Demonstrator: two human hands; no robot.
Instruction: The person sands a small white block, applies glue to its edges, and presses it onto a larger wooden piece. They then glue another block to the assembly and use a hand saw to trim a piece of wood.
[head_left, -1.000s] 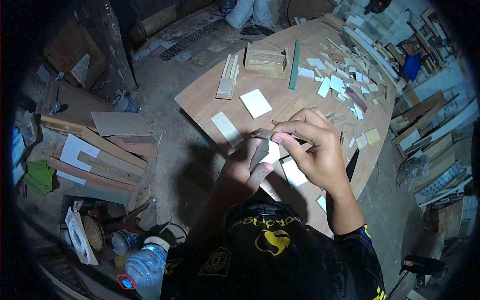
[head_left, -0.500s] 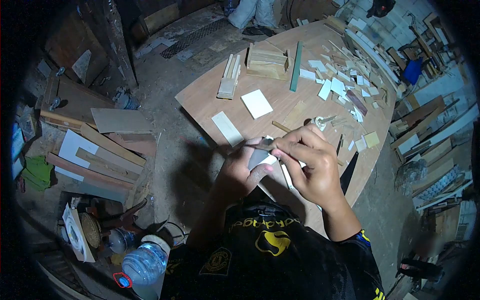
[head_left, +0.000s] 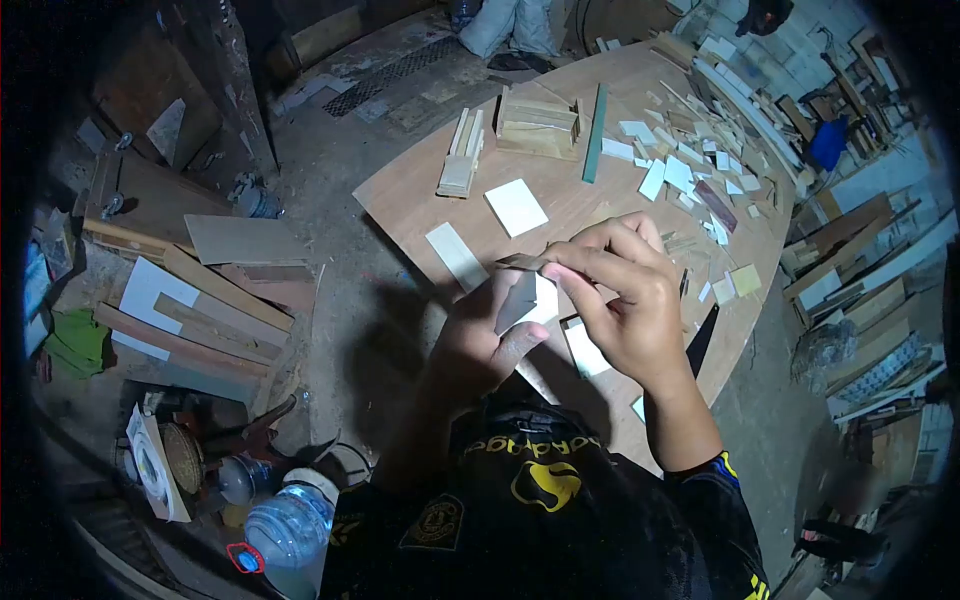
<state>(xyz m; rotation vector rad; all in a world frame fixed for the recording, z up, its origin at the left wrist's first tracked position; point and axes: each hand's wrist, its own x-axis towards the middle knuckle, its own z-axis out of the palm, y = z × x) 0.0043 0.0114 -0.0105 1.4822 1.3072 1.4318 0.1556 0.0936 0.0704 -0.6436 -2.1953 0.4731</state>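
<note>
Head camera view: the left hand (head_left: 480, 335) is gripping a small, angular grey-and-white piece (head_left: 517, 303) above the near side of a pale brown wooden table (head_left: 410, 215). The right hand (head_left: 635, 310) is pinching a thin brownish strip (head_left: 521, 262) at its far edge. Fingers are partly hiding both; the strip's material is unclear. A white rectangular board (head_left: 587, 352) is lying below, partly covered.

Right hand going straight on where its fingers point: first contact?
Likely the small grey-and-white block in the left hand. It sits right at the right hand's fingertips; depth is unclear, so they may already touch.
</note>
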